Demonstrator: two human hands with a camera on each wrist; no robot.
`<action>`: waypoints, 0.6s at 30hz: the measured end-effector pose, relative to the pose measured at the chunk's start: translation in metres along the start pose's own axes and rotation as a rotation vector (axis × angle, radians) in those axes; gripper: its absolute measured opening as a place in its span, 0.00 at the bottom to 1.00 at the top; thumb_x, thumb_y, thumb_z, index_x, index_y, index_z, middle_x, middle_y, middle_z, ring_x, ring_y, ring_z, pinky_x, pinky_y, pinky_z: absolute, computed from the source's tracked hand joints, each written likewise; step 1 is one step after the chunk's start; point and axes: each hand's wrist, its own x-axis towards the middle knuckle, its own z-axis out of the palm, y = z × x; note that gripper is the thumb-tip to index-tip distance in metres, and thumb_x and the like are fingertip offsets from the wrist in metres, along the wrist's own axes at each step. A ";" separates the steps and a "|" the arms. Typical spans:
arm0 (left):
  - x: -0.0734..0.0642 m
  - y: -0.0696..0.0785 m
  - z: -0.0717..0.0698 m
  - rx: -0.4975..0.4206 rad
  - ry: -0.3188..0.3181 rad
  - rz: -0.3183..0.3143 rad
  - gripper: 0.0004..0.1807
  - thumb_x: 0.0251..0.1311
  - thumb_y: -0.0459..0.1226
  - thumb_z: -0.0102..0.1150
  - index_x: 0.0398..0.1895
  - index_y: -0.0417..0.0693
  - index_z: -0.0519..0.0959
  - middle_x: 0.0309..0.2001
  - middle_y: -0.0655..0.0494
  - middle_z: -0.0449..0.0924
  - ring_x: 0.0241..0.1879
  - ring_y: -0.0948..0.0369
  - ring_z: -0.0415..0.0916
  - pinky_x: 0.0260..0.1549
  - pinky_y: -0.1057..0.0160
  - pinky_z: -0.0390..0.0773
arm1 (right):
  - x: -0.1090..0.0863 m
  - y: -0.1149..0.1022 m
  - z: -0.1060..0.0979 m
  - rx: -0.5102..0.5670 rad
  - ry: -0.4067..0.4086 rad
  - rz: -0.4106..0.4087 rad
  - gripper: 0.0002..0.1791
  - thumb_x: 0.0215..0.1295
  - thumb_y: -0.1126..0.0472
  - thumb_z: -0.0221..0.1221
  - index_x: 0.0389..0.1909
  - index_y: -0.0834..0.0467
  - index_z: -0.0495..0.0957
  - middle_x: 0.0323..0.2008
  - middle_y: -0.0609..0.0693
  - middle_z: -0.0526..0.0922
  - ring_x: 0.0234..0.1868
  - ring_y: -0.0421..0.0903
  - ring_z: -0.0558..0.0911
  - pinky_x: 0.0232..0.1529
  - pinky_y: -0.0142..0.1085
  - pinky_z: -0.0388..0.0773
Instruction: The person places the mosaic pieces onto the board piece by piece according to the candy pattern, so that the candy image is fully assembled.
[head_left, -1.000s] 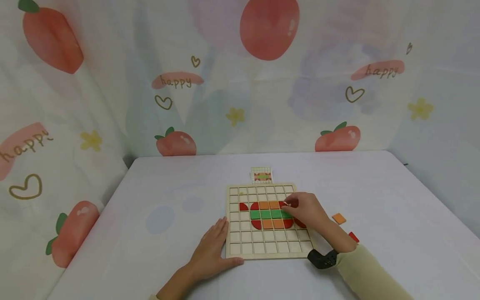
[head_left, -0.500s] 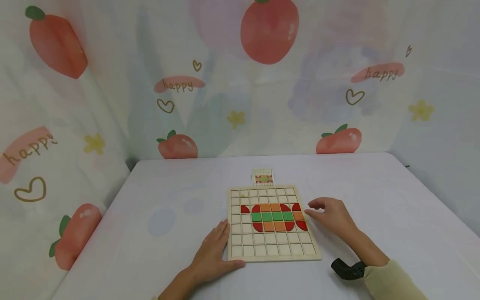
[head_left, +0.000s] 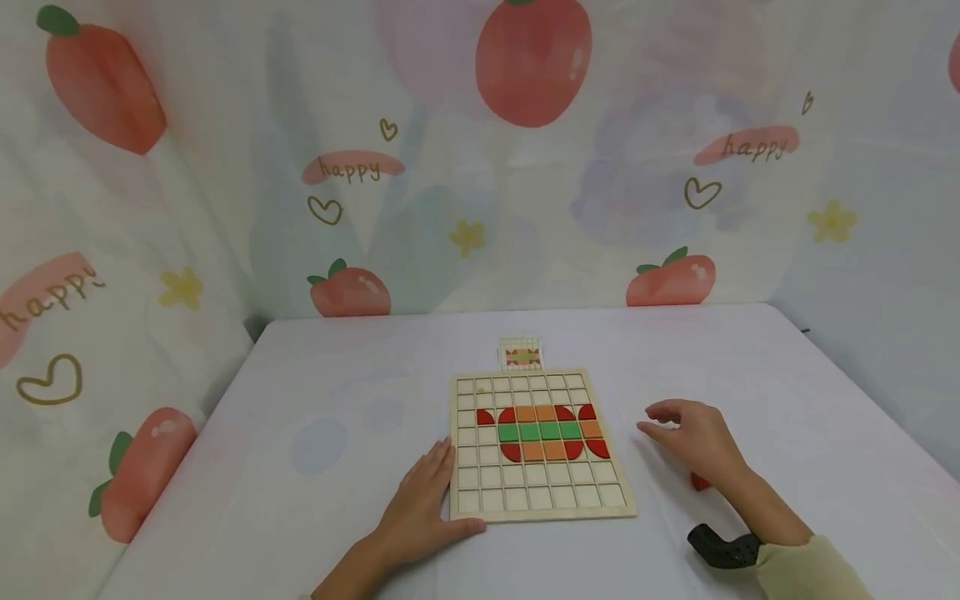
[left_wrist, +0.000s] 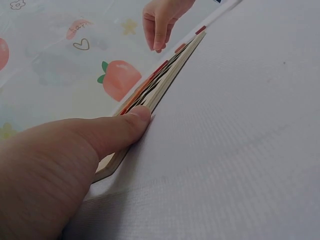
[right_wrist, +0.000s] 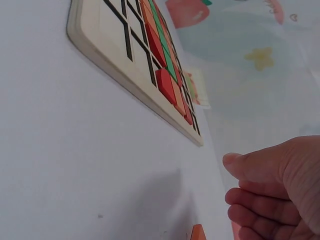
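Note:
A wooden grid board [head_left: 543,515] lies on the table, bearing red, orange and green tiles in its middle rows. My left hand [head_left: 420,504] rests at its near left corner, fingers straight along the left edge. In the left wrist view the thumb [left_wrist: 125,131] lies against the board's edge. Right of the board hovers my right hand [head_left: 697,442], fingers loosely bent, nothing between thumb and fingertips. Below it a red tile [head_left: 700,482] shows partly. An orange tile [right_wrist: 198,233] appears at the bottom of the right wrist view; in the head view the hand hides it.
A small pattern card [head_left: 521,355] lies against the board's far edge, printed with a similar coloured design. A black device [head_left: 723,547] is on the right wrist. Behind the white table [head_left: 337,375] hangs a fruit-patterned cloth [head_left: 480,192].
My right hand has moved right, off the board's right columns and over the table beside it. The right-hand tiles it covered now show. My left hand stays in place.

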 end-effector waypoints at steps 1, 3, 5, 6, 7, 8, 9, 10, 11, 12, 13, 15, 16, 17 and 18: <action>0.000 0.000 -0.001 0.000 0.001 0.000 0.59 0.44 0.71 0.50 0.70 0.39 0.50 0.71 0.49 0.45 0.69 0.54 0.40 0.62 0.48 0.50 | 0.000 0.001 -0.001 -0.001 0.000 0.010 0.18 0.55 0.58 0.65 0.42 0.67 0.79 0.37 0.61 0.81 0.42 0.60 0.75 0.40 0.51 0.75; 0.001 0.000 -0.002 0.001 0.000 0.001 0.59 0.44 0.71 0.50 0.70 0.39 0.50 0.71 0.50 0.44 0.69 0.54 0.40 0.62 0.48 0.49 | -0.001 0.004 -0.001 -0.002 0.004 0.031 0.19 0.55 0.57 0.65 0.43 0.68 0.79 0.38 0.62 0.80 0.43 0.60 0.75 0.40 0.51 0.75; 0.001 -0.001 -0.002 -0.002 0.001 0.004 0.59 0.44 0.71 0.50 0.70 0.39 0.49 0.71 0.49 0.44 0.69 0.54 0.40 0.62 0.48 0.49 | -0.002 0.008 -0.002 -0.006 0.012 0.049 0.21 0.55 0.57 0.65 0.43 0.68 0.78 0.39 0.63 0.80 0.43 0.60 0.74 0.40 0.51 0.75; 0.001 -0.001 -0.001 -0.004 0.001 0.005 0.59 0.45 0.71 0.50 0.70 0.39 0.49 0.71 0.49 0.44 0.69 0.54 0.40 0.62 0.47 0.49 | -0.002 0.009 -0.002 -0.005 0.014 0.061 0.21 0.55 0.56 0.65 0.44 0.68 0.78 0.39 0.63 0.80 0.43 0.60 0.74 0.39 0.51 0.75; 0.001 -0.001 -0.001 -0.005 0.000 0.007 0.59 0.45 0.71 0.50 0.70 0.39 0.49 0.71 0.49 0.44 0.69 0.54 0.40 0.62 0.47 0.50 | -0.003 0.011 -0.002 -0.008 0.016 0.071 0.22 0.55 0.56 0.65 0.44 0.69 0.77 0.40 0.63 0.79 0.43 0.60 0.74 0.38 0.50 0.76; 0.001 -0.001 -0.001 -0.008 0.000 0.008 0.59 0.45 0.70 0.51 0.70 0.39 0.49 0.71 0.49 0.44 0.69 0.53 0.40 0.62 0.47 0.50 | -0.003 0.013 -0.002 -0.011 0.019 0.081 0.22 0.55 0.56 0.65 0.45 0.69 0.77 0.40 0.64 0.79 0.43 0.60 0.74 0.37 0.50 0.76; 0.001 -0.001 0.000 -0.010 -0.003 0.005 0.59 0.45 0.70 0.51 0.70 0.39 0.49 0.71 0.49 0.44 0.69 0.53 0.40 0.62 0.47 0.49 | -0.004 0.015 -0.003 -0.017 0.021 0.086 0.23 0.55 0.56 0.65 0.44 0.69 0.77 0.40 0.64 0.79 0.42 0.60 0.74 0.37 0.50 0.76; 0.001 -0.001 0.000 -0.012 -0.005 0.001 0.59 0.45 0.70 0.51 0.70 0.39 0.49 0.71 0.49 0.44 0.69 0.53 0.40 0.62 0.47 0.49 | -0.005 0.016 -0.003 -0.024 0.025 0.093 0.23 0.55 0.56 0.65 0.45 0.69 0.77 0.40 0.65 0.79 0.42 0.60 0.74 0.37 0.49 0.76; 0.001 -0.001 0.000 -0.012 -0.007 0.000 0.59 0.45 0.70 0.51 0.70 0.39 0.49 0.71 0.49 0.44 0.69 0.53 0.40 0.62 0.47 0.49 | -0.006 0.018 -0.003 -0.030 0.024 0.099 0.23 0.55 0.56 0.64 0.45 0.70 0.77 0.41 0.65 0.79 0.42 0.60 0.74 0.36 0.49 0.76; 0.001 0.000 0.000 -0.014 -0.009 -0.002 0.59 0.45 0.70 0.51 0.70 0.39 0.49 0.71 0.49 0.44 0.69 0.53 0.40 0.62 0.47 0.49 | -0.007 0.019 -0.003 -0.033 0.024 0.105 0.23 0.55 0.56 0.64 0.45 0.70 0.76 0.41 0.65 0.78 0.42 0.60 0.74 0.36 0.49 0.76; 0.001 0.000 0.000 -0.012 -0.010 -0.004 0.59 0.45 0.70 0.51 0.70 0.39 0.49 0.71 0.49 0.44 0.69 0.53 0.40 0.62 0.47 0.49 | -0.008 0.020 -0.003 -0.037 0.026 0.110 0.23 0.55 0.56 0.64 0.45 0.70 0.76 0.41 0.65 0.78 0.42 0.60 0.74 0.36 0.50 0.76; 0.001 0.000 0.000 -0.011 -0.012 -0.008 0.59 0.45 0.70 0.51 0.70 0.39 0.49 0.71 0.49 0.44 0.69 0.53 0.40 0.62 0.47 0.49 | -0.010 0.021 -0.004 -0.039 0.025 0.119 0.24 0.55 0.55 0.64 0.45 0.71 0.76 0.41 0.66 0.78 0.42 0.61 0.73 0.37 0.51 0.75; 0.001 0.001 0.000 -0.010 -0.011 -0.009 0.59 0.45 0.70 0.51 0.70 0.39 0.49 0.71 0.49 0.44 0.69 0.53 0.40 0.62 0.47 0.49 | -0.010 0.022 -0.004 -0.040 0.024 0.124 0.25 0.55 0.55 0.64 0.45 0.71 0.76 0.41 0.66 0.78 0.43 0.61 0.73 0.38 0.51 0.75; 0.001 0.001 0.000 -0.009 -0.011 -0.010 0.59 0.45 0.70 0.51 0.70 0.39 0.49 0.71 0.49 0.44 0.69 0.53 0.40 0.62 0.47 0.49 | -0.011 0.022 -0.004 -0.039 0.021 0.129 0.25 0.55 0.54 0.64 0.45 0.71 0.76 0.42 0.67 0.78 0.43 0.62 0.73 0.38 0.51 0.75; 0.001 0.001 0.000 -0.010 -0.011 -0.011 0.59 0.45 0.70 0.51 0.70 0.39 0.49 0.71 0.49 0.44 0.69 0.53 0.40 0.62 0.47 0.49 | -0.011 0.023 -0.004 -0.042 0.021 0.135 0.26 0.54 0.54 0.65 0.45 0.71 0.75 0.42 0.67 0.78 0.43 0.62 0.73 0.38 0.51 0.75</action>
